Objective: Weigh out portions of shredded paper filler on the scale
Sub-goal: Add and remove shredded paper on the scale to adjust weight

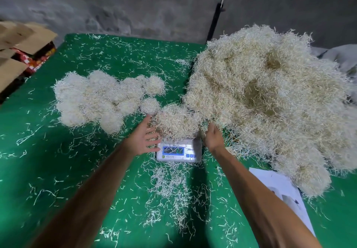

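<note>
A: Nearest the camera, loose strands (173, 186) lie scattered over the green table (58, 160), and a white sheet of paper (280, 188) sits at the right edge, partly under the big heap.

B: And just past those strands, the scale (179, 151). Can its display be read?

A: No. The blue screen shows dark digits, but they are too blurred to make out. A word beginning "Me" sits beside it, and the rest is unreadable. Small marks below it cannot be read either.

B: What is on it?

A: A clump of shredded paper (176, 121), piled on the platform and spilling over its edges. The left hand (144, 138) is flat and spread, fingers fanned against the clump's left side. The right hand (213, 136) is cupped at its right side, the fingertips buried in the strands, so whether it pinches any cannot be told.

B: So which step is this?

A: It looks like trimming a portion on the platform. The next move likely calls for both hands coming clear so the reading settles, then adding or pulling strands.

B: Farther out?

A: At left, the finished balls (98, 99) are bunched together. At right, the big heap (270, 102) touches the clump. That contact could spoil the weight. Beyond the left corner, cardboard boxes (21, 48), print illegible.
</note>
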{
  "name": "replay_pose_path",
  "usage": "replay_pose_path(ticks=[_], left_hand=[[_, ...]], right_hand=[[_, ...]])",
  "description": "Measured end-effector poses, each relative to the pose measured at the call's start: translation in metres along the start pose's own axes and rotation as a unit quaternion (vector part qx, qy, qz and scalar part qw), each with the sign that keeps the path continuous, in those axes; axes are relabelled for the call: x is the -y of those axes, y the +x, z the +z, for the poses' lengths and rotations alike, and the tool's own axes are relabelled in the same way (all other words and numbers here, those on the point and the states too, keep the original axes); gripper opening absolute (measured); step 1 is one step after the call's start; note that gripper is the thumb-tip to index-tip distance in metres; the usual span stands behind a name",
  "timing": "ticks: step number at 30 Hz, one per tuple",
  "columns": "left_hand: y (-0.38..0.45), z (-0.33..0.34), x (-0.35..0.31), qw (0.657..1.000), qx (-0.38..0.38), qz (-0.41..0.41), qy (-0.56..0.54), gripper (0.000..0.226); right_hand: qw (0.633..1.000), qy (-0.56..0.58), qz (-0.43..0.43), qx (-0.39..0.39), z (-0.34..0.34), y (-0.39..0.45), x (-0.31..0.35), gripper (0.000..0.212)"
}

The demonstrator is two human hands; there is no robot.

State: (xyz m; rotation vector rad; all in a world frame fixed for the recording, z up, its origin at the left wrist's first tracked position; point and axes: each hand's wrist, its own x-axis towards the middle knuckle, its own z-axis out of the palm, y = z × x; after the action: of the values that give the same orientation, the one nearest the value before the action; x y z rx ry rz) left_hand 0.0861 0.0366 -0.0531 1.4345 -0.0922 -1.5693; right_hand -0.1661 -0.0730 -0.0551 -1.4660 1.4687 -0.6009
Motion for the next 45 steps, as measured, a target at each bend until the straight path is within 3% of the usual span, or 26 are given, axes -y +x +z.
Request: replay_pose_path(ticks=[5, 9, 14, 18, 20, 22, 25, 29, 33, 39, 43, 45], left_hand=[[-0.008, -0.015, 0.024, 0.994, 0.028, 0.031, -0.100, 0.082], [-0.010, -0.026, 0.032, 0.992, 0.031, 0.034, -0.120, 0.069], [-0.009, -0.025, 0.025, 0.993, 0.018, 0.047, -0.108, 0.071], [-0.008, -0.018, 0.015, 0.994, -0.058, 0.067, -0.067, 0.080], [-0.006, -0.007, 0.010, 0.986, -0.132, 0.101, 0.022, 0.087], [-0.002, 0.007, 0.004, 0.948, -0.183, 0.182, 0.189, 0.100], [0.012, 0.037, -0.007, 0.851, -0.137, 0.295, 0.413, 0.111], [0.047, 0.075, -0.017, 0.734, -0.060, 0.298, 0.607, 0.119], [0.076, 0.092, -0.015, 0.647, -0.072, 0.320, 0.688, 0.088], [0.079, 0.102, -0.011, 0.621, -0.082, 0.401, 0.668, 0.051], [0.068, 0.117, -0.028, 0.655, -0.055, 0.419, 0.627, 0.028], [0.064, 0.118, -0.028, 0.645, -0.021, 0.416, 0.641, 0.021]], right_hand=[[1.000, 0.014, 0.017, -0.002, 0.007, -0.011, -0.005, 0.058], [1.000, 0.011, 0.026, -0.006, 0.009, -0.018, -0.014, 0.056], [0.999, 0.029, 0.035, -0.016, 0.015, -0.016, -0.016, 0.048], [0.997, -0.001, 0.001, -0.072, 0.014, -0.005, -0.011, 0.037], [0.997, 0.014, -0.003, -0.073, 0.014, 0.000, -0.004, 0.030], [0.996, 0.051, -0.010, -0.072, 0.017, 0.008, 0.007, 0.027], [0.995, 0.103, 0.002, -0.020, 0.026, 0.017, 0.028, 0.031], [0.991, 0.091, 0.004, 0.097, 0.037, 0.028, 0.041, 0.032], [0.984, 0.120, 0.030, 0.131, 0.038, 0.044, 0.042, 0.029], [0.973, 0.179, 0.113, 0.097, 0.008, 0.089, 0.052, 0.024], [0.961, 0.204, 0.179, 0.052, 0.007, 0.112, 0.054, 0.026], [0.960, 0.201, 0.192, 0.047, -0.007, 0.125, 0.050, 0.034]])
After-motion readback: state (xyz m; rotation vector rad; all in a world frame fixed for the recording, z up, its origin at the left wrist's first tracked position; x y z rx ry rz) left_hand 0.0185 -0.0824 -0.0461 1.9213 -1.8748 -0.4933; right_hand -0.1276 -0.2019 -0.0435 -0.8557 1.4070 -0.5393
